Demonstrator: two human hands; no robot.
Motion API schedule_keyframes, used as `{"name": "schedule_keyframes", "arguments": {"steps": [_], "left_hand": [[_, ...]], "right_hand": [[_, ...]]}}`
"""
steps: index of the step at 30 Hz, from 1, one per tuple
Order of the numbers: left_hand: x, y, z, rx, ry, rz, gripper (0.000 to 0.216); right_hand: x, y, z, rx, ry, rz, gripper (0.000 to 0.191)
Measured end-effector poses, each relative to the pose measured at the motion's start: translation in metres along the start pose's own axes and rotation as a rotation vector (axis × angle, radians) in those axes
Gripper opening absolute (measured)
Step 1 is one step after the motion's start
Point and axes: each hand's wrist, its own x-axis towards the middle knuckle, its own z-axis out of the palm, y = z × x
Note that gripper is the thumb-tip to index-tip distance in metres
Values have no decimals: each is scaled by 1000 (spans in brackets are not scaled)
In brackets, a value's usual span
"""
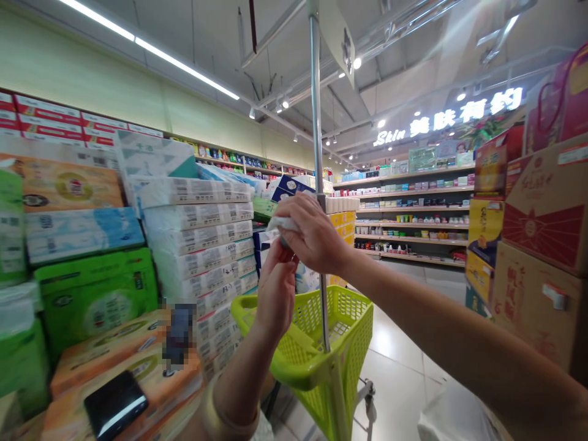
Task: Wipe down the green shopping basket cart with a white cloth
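Both hands meet in front of the metal pole (316,104) that rises from the lime-green shopping cart (301,370). My right hand (316,236) comes in from the right, its fingers closed over a crumpled white cloth or tissue (285,224). Just below it, my left hand (278,291) points upward with bent fingers, pinching at a small greyish thing (284,242) under the white piece. Most of that small thing is hidden by the fingers, so its kind does not show. The cart's basket stands below and behind the hands.
Stacked white wrapped packs (197,245) rise on the left. Beside them, orange packs (169,383) carry a dark phone-like slab (116,404). Cardboard boxes (542,294) are piled at the right. Stocked shelves (413,210) line the back, beyond the pale tiled floor (397,355).
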Motion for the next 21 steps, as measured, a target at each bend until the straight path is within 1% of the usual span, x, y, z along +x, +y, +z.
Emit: {"name": "schedule_keyframes", "arguments": {"steps": [2, 4, 6, 9, 11, 12, 13, 15, 18, 19, 21], "left_hand": [[0, -1, -1, -11, 40, 3, 29], [0, -2, -3, -18, 35, 12, 27], [0, -1, -3, -17, -17, 14, 35], [-1, 1, -3, -20, -68, 18, 43], [-1, 2, -3, -46, -71, 14, 43], [0, 1, -4, -64, -72, 10, 43], [1, 1, -4, -85, -72, 3, 43], [2, 0, -6, -134, -62, -13, 40], [3, -1, -8, -193, -18, -27, 24], [3, -1, -9, -198, -12, -29, 20], [2, 0, -8, -192, -24, -27, 22]], "right_hand": [[3, -3, -5, -48, -162, -130, 14], [8, 2, -11, -81, -239, -196, 14], [15, 14, -19, -88, -225, -155, 13], [26, 32, -29, -55, -149, 58, 15], [29, 36, -32, -46, -123, 158, 18], [29, 35, -32, -53, -116, 168, 18], [28, 31, -31, -66, -115, 152, 17], [22, 20, -26, -93, -138, 61, 16], [4, 2, -15, -98, -209, -108, 16], [-4, -2, -11, -89, -202, -133, 19], [-20, -6, -4, -62, -118, -103, 30]]}}
